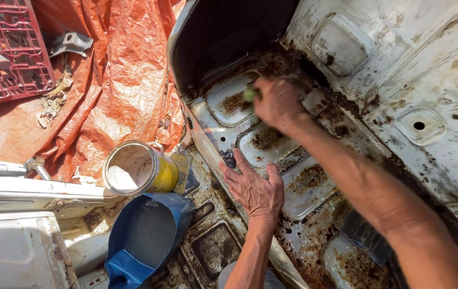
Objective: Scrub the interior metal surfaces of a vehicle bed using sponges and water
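Orange crumpled tarpaulin [116, 80] lies at left, beside an open yellow metal paint can [140, 168]. I see my left hand [253, 187] flat, fingers released, bracing on the rusty white sheet-metal floor pan [427, 80]. My right hand [278, 103] clenches a small greenish scrubbing wad [249, 94], seemingly mid-scrub on rust; continuing calls for firm pressure.

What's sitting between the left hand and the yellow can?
Head view: only bare rusty floor panel between left hand and yellow can; nothing loose.
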